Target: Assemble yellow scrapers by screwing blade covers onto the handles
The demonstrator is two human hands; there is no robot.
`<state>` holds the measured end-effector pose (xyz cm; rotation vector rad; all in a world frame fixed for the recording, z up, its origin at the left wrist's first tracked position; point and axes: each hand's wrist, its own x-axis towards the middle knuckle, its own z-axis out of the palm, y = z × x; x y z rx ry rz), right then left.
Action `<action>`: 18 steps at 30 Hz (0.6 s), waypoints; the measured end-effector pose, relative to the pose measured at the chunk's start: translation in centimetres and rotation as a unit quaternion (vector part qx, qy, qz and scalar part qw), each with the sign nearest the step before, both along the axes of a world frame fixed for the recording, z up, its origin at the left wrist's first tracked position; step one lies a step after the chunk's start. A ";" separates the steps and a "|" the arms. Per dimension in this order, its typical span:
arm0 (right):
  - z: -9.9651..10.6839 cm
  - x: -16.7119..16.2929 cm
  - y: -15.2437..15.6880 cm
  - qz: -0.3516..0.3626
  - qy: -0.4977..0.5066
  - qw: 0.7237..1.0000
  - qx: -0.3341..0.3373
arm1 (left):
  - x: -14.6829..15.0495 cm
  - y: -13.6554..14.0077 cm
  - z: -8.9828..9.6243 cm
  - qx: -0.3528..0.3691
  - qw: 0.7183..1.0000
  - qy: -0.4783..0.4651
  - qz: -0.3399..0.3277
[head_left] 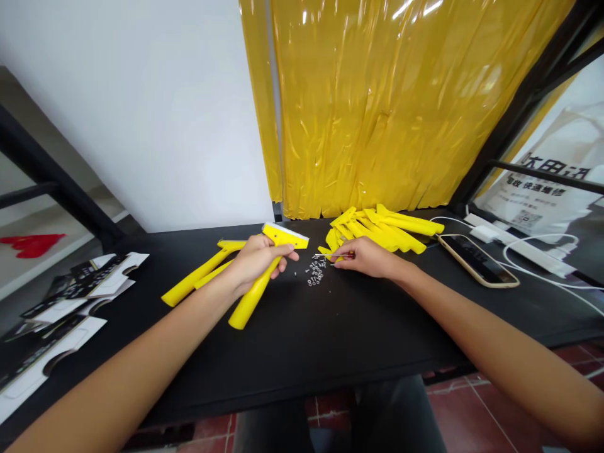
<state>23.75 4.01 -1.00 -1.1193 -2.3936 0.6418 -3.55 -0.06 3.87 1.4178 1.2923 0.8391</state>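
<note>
My left hand (262, 259) is closed around a yellow scraper (255, 296), its wide head with a pale edge pointing away and its handle slanting down toward me. Small dark spots mark the head. Between the fingers of my right hand (367, 257) is a thin screwdriver (336, 255) with a reddish handle, its shaft pointing left over a heap of small metal screws and nuts (316, 272). The tip is apart from the scraper. Left of my left hand lie more yellow scrapers (195, 277), partly hidden by my wrist. Behind my right hand is a pile of yellow scrapers (377, 226).
On the black table (330, 340), a phone (476, 259) lies at the right beside a white power strip (533, 245) with loose cables. Black-and-white cardboard sleeves (70, 340) are stacked at the left. A yellow plastic curtain (358, 113) and a white panel (155, 113) stand behind.
</note>
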 end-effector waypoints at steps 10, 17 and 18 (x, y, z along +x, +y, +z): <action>-0.1 -1.1 -0.7 0.017 -0.022 0.997 0.076 | -0.2 -0.2 -1.7 -0.141 0.982 -0.123 0.005; 1.7 -2.3 -2.7 -0.026 0.164 0.982 0.094 | -0.5 -1.3 -1.4 -0.056 0.995 -0.026 -0.084; 2.0 -2.7 -3.1 -0.022 0.179 0.979 0.091 | -0.5 -1.6 -1.0 -0.023 0.995 0.003 -0.100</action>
